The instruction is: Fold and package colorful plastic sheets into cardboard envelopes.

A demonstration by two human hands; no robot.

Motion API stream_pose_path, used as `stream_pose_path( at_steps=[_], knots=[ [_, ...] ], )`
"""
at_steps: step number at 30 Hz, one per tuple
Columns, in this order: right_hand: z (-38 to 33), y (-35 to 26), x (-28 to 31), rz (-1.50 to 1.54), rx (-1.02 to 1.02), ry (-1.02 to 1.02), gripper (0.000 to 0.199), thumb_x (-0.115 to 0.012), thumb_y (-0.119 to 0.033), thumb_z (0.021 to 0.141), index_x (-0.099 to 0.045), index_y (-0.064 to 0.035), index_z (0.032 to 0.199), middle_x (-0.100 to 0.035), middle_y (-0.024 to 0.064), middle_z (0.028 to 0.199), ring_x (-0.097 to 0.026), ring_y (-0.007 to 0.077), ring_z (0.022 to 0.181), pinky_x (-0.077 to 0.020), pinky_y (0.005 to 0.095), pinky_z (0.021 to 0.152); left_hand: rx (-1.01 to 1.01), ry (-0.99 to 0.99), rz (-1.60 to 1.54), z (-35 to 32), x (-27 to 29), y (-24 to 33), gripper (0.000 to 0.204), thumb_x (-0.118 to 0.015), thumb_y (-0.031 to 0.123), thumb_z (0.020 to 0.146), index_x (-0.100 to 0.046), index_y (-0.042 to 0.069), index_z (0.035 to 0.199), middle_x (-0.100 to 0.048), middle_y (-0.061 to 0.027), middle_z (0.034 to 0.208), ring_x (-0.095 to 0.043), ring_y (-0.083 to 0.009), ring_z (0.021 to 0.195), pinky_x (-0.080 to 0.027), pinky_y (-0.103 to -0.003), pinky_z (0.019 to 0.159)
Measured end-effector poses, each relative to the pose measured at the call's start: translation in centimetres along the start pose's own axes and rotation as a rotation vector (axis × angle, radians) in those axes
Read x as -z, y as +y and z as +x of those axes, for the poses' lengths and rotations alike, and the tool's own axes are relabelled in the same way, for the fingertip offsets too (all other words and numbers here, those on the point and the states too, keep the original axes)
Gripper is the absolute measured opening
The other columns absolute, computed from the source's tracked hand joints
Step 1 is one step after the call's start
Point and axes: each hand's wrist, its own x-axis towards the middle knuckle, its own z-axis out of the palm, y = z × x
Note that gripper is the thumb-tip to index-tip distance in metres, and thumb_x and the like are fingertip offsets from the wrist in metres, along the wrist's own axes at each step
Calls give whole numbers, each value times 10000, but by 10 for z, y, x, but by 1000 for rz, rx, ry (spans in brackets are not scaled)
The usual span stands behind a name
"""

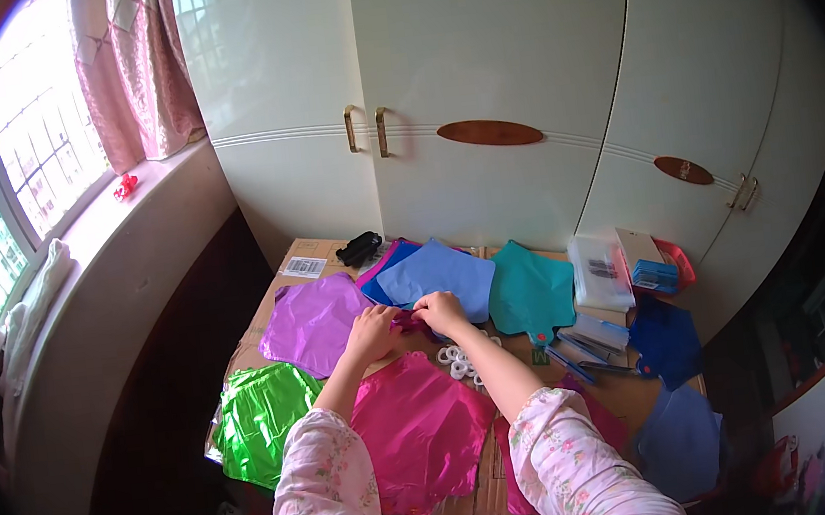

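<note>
On the cardboard-covered table (pixel 638 390): flat foil balloons are lying fanned out around both hands.
Left hand (pixel 372 334): resting curled on the purple foil balloon (pixel 314 320), fingers pinching narrow at its right edge.
Right hand (pixel 441 312): pinching the same edge at about 3 o'clock of the left hand; what sits between the fingertips is too small to tell.
Nearby: a magenta foil balloon (pixel 421 433) at 6 o'clock of the hands, a green one (pixel 261 419) at 8 o'clock, a light blue one (pixel 440 277) at 12 o'clock, a teal one (pixel 532 293) at 2 o'clock.
White rings (pixel 457 358): lying just beside the right wrist.
Risk: thin foil seems likely to be creasing or tearing if both pinches are pulling apart; a forearm sweep could be scattering the rings.
</note>
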Motion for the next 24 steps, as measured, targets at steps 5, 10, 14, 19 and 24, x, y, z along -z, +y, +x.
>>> stream_pose_path(
  at_steps=[5,10,14,19,24],
  knots=[
    [1,0,-2,19,-16,10,218,-760,-264,674,-732,-110,826,-680,122,742,-663,278,706,-511,366,668,-16,69,32,-1,-7,-2,327,-602,204,777,-618,137,1096,-593,-76,1077,-555,-287,1041,-450,-420,864],
    [3,9,-5,32,-23,50,244,-781,-271,647,-729,-103,817,-680,120,733,-662,269,685,-510,361,653,-102,150,44,2,-1,6,257,-585,193,785,-640,173,1034,-579,-55,1021,-552,-269,987,-446,-412,836],
    [3,5,-3,48,-28,27,247,-787,-273,645,-722,-90,796,-677,116,715,-659,257,670,-507,353,643,-56,84,94,4,3,9,198,-554,249,816,-676,184,957,-578,-48,1003,-543,-257,991,-431,-399,842],
    [2,10,-2,121,-4,9,253,-796,-279,645,-713,-76,773,-676,111,705,-656,228,654,-498,336,628,107,-73,188,15,2,9,288,-485,364,879,-711,200,948,-584,-50,1052,-508,-241,1064,-402,-410,879],
    [4,5,0,164,-59,-33,254,-799,-283,668,-708,-65,758,-680,91,694,-646,195,637,-493,330,622,305,-116,343,29,-7,-6,407,-495,501,870,-709,190,1020,-576,-62,1133,-478,-230,1125,-387,-399,902]
  ],
)
